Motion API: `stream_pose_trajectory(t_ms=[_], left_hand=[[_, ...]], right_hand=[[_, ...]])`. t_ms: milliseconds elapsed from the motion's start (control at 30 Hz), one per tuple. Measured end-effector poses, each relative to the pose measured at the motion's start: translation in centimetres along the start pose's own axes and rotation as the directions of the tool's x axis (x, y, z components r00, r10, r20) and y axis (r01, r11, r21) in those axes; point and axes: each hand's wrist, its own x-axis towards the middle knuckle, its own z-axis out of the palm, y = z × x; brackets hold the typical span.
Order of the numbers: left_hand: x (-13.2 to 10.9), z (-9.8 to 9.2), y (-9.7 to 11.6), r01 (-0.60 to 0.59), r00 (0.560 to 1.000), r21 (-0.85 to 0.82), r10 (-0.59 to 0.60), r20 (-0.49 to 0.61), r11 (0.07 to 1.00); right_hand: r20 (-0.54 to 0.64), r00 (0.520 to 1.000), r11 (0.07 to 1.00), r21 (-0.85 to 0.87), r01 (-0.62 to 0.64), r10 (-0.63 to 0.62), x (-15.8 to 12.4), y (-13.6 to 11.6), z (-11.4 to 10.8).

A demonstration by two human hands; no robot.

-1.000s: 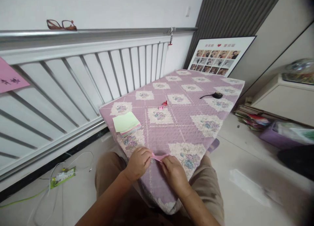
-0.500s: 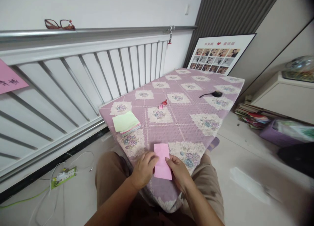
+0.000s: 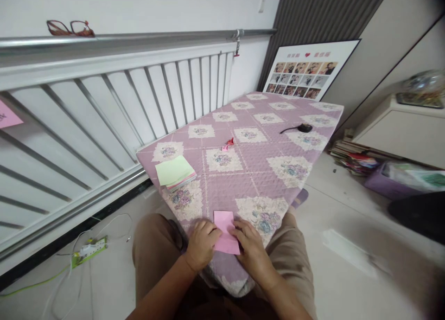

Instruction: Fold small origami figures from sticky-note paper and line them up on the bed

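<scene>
Pink paper (image 3: 225, 242) lies between my half-curled left hand (image 3: 202, 245) and right hand (image 3: 251, 246), touching both; whether they pinch, I can't tell. Uneven pressure could crease it.

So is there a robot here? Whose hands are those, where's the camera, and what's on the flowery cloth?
No robot here, just a person using two bare hands. The camera sits on that person's head, looking forward and down, so you see nearly what they'd see. The left hand and right hand hold a piece of pink paper between them, one at each side. On the flowery cloth lie a stack of paper with pale green on top, a tiny red piece, a tiny pink piece and a black thing with a thin tail.
</scene>
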Motion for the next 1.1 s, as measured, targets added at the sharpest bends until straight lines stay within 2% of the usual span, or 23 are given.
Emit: stream_pose_trajectory(t_ms=[100, 200, 333, 433, 633, 900, 1100], left_hand=[[-0.2, 0.0, 0.4, 0.028, 0.999, -0.018, -0.027, 0.037, 0.999], [-0.3, 0.0, 0.5, 0.142, 0.99, -0.036, -0.141, 0.024, 0.989], [0.1, 0.0, 0.7, 0.324, 0.946, -0.034, -0.324, -0.006, 0.945], [0.6, -0.1, 1.0, 0.381, 0.925, -0.024, -0.381, -0.007, 0.924], [1.5, -0.7, 1.4, 0.401, 0.916, 0.071, -0.402, 0.0, 0.913], [2.0, -0.3, 1.2, 0.377, 0.924, 0.162, -0.383, 0.006, 0.912], [1.7, -0.3, 1.1, 0.362, 0.931, 0.174, -0.366, -0.01, 0.916]], right_hand=[[0.02, 1.0, 0.998, -0.055, -0.02, 0.022, -0.1, -0.1, 0.4], [0.042, 0.998, 0.995, -0.084, -0.05, 0.054, -0.3, 0.3, 0.3], [-0.005, 0.994, 0.985, -0.129, -0.111, 0.112, -0.1, 0.7, 0.2], [-0.052, 0.988, 0.976, -0.16, -0.15, 0.143, 0.3, 0.5, 0.4], [-0.066, 0.966, 0.941, -0.216, -0.26, 0.252, 1.1, -0.2, 0.8], [-0.086, 0.943, 0.875, -0.354, -0.331, 0.322, 1.3, -0.6, 1.5], [-0.117, 0.924, 0.882, -0.275, -0.383, 0.365, 1.3, -0.3, 1.6]])
